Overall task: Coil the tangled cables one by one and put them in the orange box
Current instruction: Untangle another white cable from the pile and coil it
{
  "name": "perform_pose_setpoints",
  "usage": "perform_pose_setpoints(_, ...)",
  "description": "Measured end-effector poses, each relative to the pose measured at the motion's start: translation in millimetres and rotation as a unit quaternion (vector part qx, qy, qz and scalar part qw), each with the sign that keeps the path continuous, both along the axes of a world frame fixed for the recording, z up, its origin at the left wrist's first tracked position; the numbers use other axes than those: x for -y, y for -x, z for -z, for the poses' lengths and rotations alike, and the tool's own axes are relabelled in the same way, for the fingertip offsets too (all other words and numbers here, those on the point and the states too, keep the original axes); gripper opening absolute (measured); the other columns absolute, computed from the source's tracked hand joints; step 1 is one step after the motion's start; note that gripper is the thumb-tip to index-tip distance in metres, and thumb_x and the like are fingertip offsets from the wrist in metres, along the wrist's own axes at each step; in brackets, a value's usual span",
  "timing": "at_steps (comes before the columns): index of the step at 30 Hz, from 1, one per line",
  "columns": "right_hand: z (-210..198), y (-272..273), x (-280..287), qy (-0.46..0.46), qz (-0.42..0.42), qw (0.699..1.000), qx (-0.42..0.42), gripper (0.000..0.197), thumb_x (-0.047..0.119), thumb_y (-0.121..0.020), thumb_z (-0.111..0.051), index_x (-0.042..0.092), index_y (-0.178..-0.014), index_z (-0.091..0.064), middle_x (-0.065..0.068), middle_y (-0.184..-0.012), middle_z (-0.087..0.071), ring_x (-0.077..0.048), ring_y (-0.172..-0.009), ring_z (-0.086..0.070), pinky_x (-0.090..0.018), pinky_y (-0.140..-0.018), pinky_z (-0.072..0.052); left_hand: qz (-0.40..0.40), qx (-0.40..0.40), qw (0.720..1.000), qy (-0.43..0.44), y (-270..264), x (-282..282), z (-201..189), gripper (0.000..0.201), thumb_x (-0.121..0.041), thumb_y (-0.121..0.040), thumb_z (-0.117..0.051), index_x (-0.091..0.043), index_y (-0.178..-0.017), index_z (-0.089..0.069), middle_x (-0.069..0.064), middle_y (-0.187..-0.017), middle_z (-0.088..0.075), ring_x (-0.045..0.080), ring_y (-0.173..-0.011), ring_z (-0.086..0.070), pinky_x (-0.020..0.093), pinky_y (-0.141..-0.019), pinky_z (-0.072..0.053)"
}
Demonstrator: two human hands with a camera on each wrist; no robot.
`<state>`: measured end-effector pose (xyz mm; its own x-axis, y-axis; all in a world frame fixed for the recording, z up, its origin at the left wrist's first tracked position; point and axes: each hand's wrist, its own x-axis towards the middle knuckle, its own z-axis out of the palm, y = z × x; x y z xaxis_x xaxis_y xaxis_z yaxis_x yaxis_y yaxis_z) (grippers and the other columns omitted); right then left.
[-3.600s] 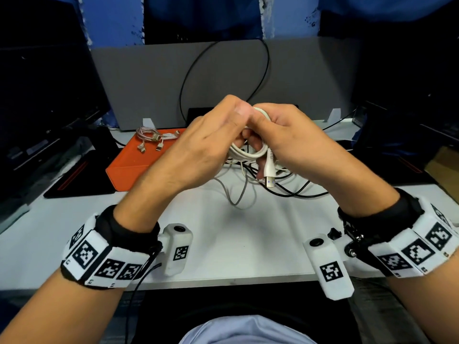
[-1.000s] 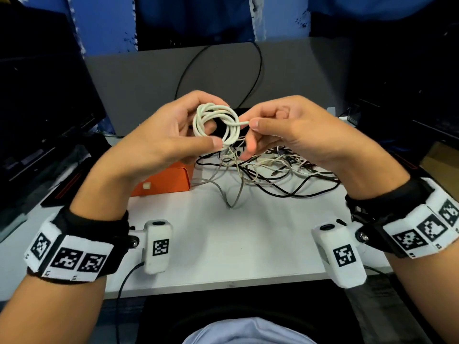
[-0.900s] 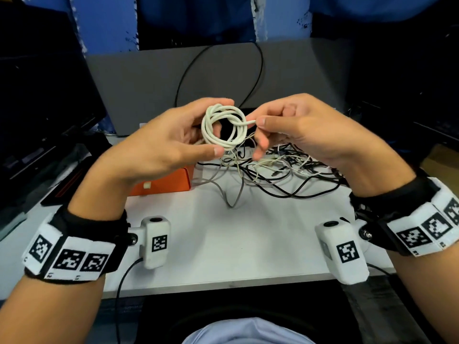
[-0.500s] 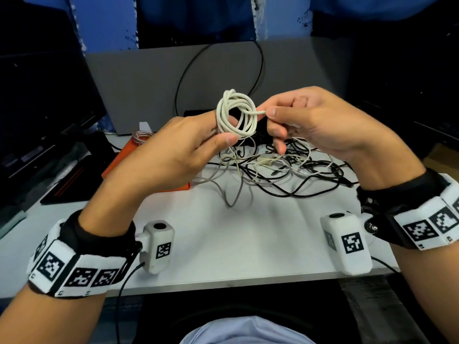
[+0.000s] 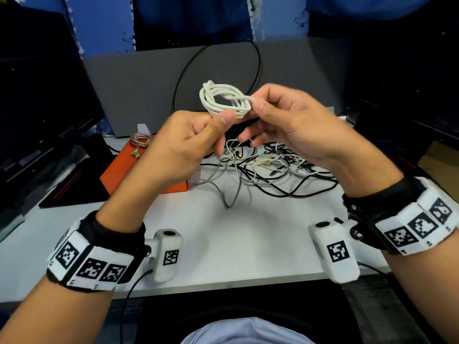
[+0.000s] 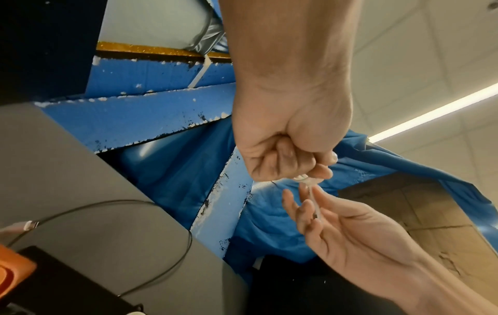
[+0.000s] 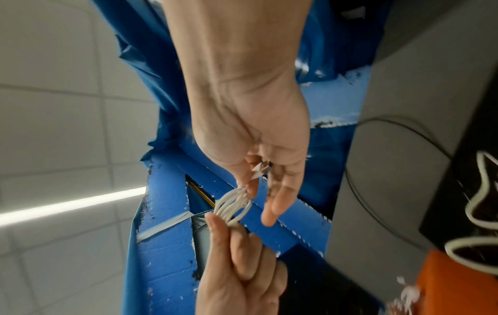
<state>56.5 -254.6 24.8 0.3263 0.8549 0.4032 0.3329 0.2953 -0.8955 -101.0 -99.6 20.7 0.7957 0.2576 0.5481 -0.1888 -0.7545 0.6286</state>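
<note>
The white cable coil (image 5: 224, 103) has risen higher above the table (image 5: 248, 234). The left hand (image 5: 183, 147) pinches its base, and the right hand (image 5: 285, 120) pulls its end taut at 3 o'clock. Securing looks nearly finished; the orange box (image 5: 119, 170) waits at 8 o'clock.

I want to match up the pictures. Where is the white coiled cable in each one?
Head view: the white coiled cable is upper middle, held up between both hands.
Left wrist view: only a small bit of it shows right of centre, under the curled left hand.
Right wrist view: its loops sit at centre, between the fingertips.
Shared landmark: the orange box, in all three views.
</note>
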Motion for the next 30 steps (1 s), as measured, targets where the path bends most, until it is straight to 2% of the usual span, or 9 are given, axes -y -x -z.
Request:
perform_pose_setpoints(2,3,4,-4,-0.001,-0.017,0.997,-0.069,0.014,0.017,-0.109,-0.049,0.009,-0.103,-0.060,-0.011,-0.102,-0.076,-0.019,-0.082,-0.074,-0.028,-0.075,-0.059,0.030,-0.018,0.999,0.028,-1,-6,0,0.054,-0.051,-0.104,-0.046,-0.017,-0.067,-0.066,-0.003,-0.048,-0.038,0.012,-0.045,-0.030,0.023,-0.046,-0.029)
perform_pose_setpoints(4,4,8,-7,-0.012,-0.015,0.991,-0.129,0.014,0.015,-0.107,-0.051,0.006,-0.107,-0.061,-0.012,-0.100,-0.078,-0.015,-0.077,-0.074,-0.024,-0.070,-0.059,0.033,-0.054,0.998,0.030,-1,-14,1,0.051,-0.052,-0.105,-0.044,-0.018,-0.077,-0.070,-0.001,-0.054,-0.052,0.014,-0.051,-0.042,0.025,-0.054,-0.036)
perform_pose_setpoints(6,5,9,-10,-0.011,0.004,0.988,-0.151,0.016,0.016,-0.106,-0.054,0.004,-0.113,-0.062,-0.014,-0.105,-0.078,-0.015,-0.078,-0.074,-0.024,-0.071,-0.059,0.026,-0.073,0.997,0.027,-1,-18,1,0.043,-0.054,-0.103,-0.044,-0.028,-0.085,-0.073,0.002,-0.080,-0.073,0.007,-0.070,-0.062,0.023,-0.072,-0.045)
perform_pose_setpoints(9,9,10,-15,-0.002,0.046,0.988,-0.145,0.020,0.019,-0.106,-0.056,0.005,-0.118,-0.063,-0.012,-0.109,-0.079,-0.016,-0.081,-0.076,-0.027,-0.077,-0.058,0.023,-0.030,0.999,0.035,-4,-21,1,0.031,-0.043,-0.104,-0.052,-0.025,-0.124,-0.067,-0.008,-0.119,-0.073,0.003,-0.112,-0.066,0.023,-0.096,-0.049)
perform_pose_setpoints(12,13,12,-18,0.007,0.063,0.987,-0.146,0.017,0.020,-0.106,-0.056,0.008,-0.115,-0.065,-0.010,-0.108,-0.079,-0.018,-0.086,-0.078,-0.030,-0.082,-0.058,-0.017,0.049,0.997,0.064,-7,-17,0,0.017,-0.032,-0.101,-0.063,-0.027,-0.117,-0.068,-0.012,-0.108,-0.076,0.002,-0.105,-0.069,0.023,-0.090,-0.054)
perform_pose_setpoints(16,14,15,-20,0.012,0.055,0.985,-0.165,0.018,0.014,-0.106,-0.053,0.007,-0.119,-0.062,-0.012,-0.110,-0.079,-0.025,-0.096,-0.077,-0.035,-0.090,-0.057,-0.036,0.057,0.994,0.087,-7,-19,1,0.011,-0.026,-0.100,-0.066,-0.029,-0.108,-0.072,-0.007,-0.102,-0.079,0.013,-0.100,-0.074,0.041,-0.095,-0.058)
perform_pose_setpoints(21,13,13,-18,0.047,0.050,0.991,-0.118,0.024,0.014,-0.106,-0.051,0.007,-0.125,-0.064,-0.008,-0.113,-0.078,-0.027,-0.101,-0.076,-0.038,-0.094,-0.055,-0.041,0.048,0.988,0.141,-4,-24,-5,0.016,-0.016,-0.100,-0.065,-0.015,-0.115,-0.071,0.005,-0.097,-0.078,0.014,-0.085,-0.074,0.028,-0.079,-0.060)
perform_pose_setpoints(27,11,2,-7,0.138,0.077,0.986,0.058,0.023,0.033,-0.106,-0.056,0.018,-0.114,-0.070,0.002,-0.108,-0.078,-0.026,-0.094,-0.076,-0.046,-0.097,-0.055,-0.148,0.041,0.970,0.189,-7,-105,-31,0.019,-0.016,-0.099,-0.065,-0.004,-0.114,-0.068,0.017,-0.104,-0.076,0.027,-0.088,-0.077,0.030,-0.079,-0.063)
perform_pose_setpoints(30,14,-5,-7,0.241,0.084,0.929,0.269,0.027,0.048,-0.102,-0.055,0.026,-0.107,-0.070,0.007,-0.101,-0.075,-0.016,-0.087,-0.074,-0.045,-0.092,-0.057,-0.206,-0.038,0.961,0.179,-28,-159,-27,0.005,-0.012,-0.098,-0.067,-0.009,-0.095,-0.065,0.016,-0.091,-0.074,0.017,-0.067,-0.076,0.025,-0.064,-0.063)
